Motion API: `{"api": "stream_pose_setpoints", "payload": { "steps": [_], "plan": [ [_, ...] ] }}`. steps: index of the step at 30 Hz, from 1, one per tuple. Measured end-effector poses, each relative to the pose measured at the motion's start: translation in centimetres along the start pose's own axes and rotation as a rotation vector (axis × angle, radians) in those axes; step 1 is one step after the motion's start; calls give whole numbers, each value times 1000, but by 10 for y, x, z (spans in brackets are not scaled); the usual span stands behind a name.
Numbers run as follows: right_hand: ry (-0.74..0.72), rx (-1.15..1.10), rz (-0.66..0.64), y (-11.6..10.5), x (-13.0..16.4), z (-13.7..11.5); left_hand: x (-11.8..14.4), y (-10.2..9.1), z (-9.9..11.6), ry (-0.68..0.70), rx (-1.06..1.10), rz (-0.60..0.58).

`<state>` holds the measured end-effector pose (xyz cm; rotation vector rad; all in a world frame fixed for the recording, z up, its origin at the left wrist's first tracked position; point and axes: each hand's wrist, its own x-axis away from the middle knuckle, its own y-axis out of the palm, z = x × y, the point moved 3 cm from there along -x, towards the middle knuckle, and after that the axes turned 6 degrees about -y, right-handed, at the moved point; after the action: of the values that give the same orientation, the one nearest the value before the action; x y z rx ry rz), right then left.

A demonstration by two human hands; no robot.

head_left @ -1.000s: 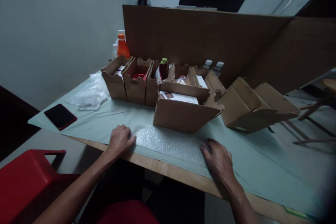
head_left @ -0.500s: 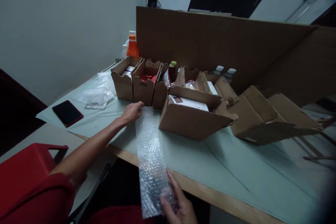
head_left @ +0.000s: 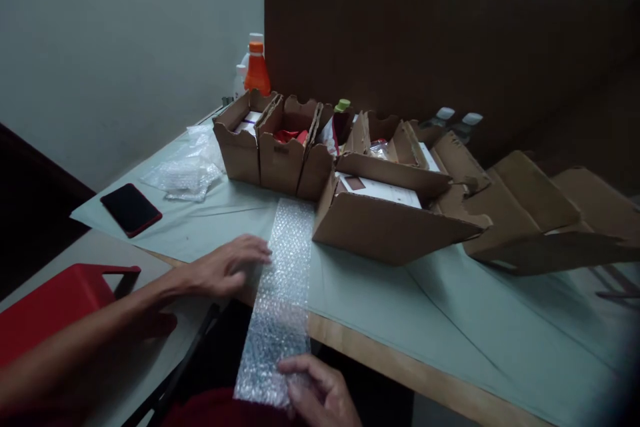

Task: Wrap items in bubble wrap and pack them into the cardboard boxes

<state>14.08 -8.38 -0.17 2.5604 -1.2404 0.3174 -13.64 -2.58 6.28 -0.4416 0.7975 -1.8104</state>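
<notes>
A long strip of clear bubble wrap [head_left: 283, 293] lies over the table's front edge, its near end hanging toward my lap. My left hand [head_left: 233, 263] is beside the strip's left edge, fingers stretched out and holding nothing; whether the fingertips touch the wrap is hard to tell. At the lower right edge of the strip, my right hand [head_left: 323, 387] pinches the bubble wrap between thumb and fingers. Just beyond the far end of the strip stand a cardboard bin [head_left: 283, 170] with red contents and a larger cardboard box [head_left: 385, 233] holding a white box [head_left: 380, 190].
More bubble wrap [head_left: 185, 170] and a dark phone [head_left: 131, 209] lie at the left. An orange bottle [head_left: 257, 73] stands behind the bins. Another cardboard bin [head_left: 530, 227] is at the right, before a tall cardboard panel [head_left: 425, 47]. A red stool [head_left: 60, 307] is at lower left.
My left hand has let go of the strip's far end and come back toward me, fingers opening. The strip's near end has swung left with my right hand. The view has tilted down.
</notes>
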Motion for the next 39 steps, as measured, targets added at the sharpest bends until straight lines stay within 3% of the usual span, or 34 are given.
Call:
{"api": "stream_pose_setpoints", "payload": {
  "steps": [2, 4, 8, 10, 13, 16, 18, 22, 26, 30, 34, 36, 39],
  "plan": [
    [-3, -221, 2, -1, -11, -14, 36, 6, 20, -6, 187, -116],
    [-31, -367, 54, 0, -26, -29, 49, 20, 34, -78, 249, -90],
    [-104, -420, 153, -3, -48, -42, 24, 54, 23, -398, 219, 255],
    [-197, -232, 243, -11, -47, -41, 8, 67, 10, -495, 169, 340],
    [-477, 367, 355, -23, -37, -43, -3, 76, -5, -512, 90, 343],
    [-760, 984, 286, -18, -35, -43, -1, 77, -10, -497, 10, 349],
    [-846, 1214, 226, -12, -43, -40, 2, 75, -8, -477, -50, 366],
    [-923, 1270, 212, -5, -59, -39, 17, 67, 6, -344, -101, 439],
    [-899, 1135, 151, -5, -64, -49, 34, 69, 22, -154, -46, 369],
    [-782, 1092, 179, -9, -70, -59, 30, 75, 14, -290, -7, 422],
    [-919, 1166, 393, -10, -65, -65, 15, 78, 2, -427, -68, 448],
    [-979, 1218, 385, -8, -61, -62, 11, 78, -1, -425, -120, 447],
    [-949, 1319, 269, -5, -65, -53, 11, 77, -2, -403, -180, 454]
  ]
}}
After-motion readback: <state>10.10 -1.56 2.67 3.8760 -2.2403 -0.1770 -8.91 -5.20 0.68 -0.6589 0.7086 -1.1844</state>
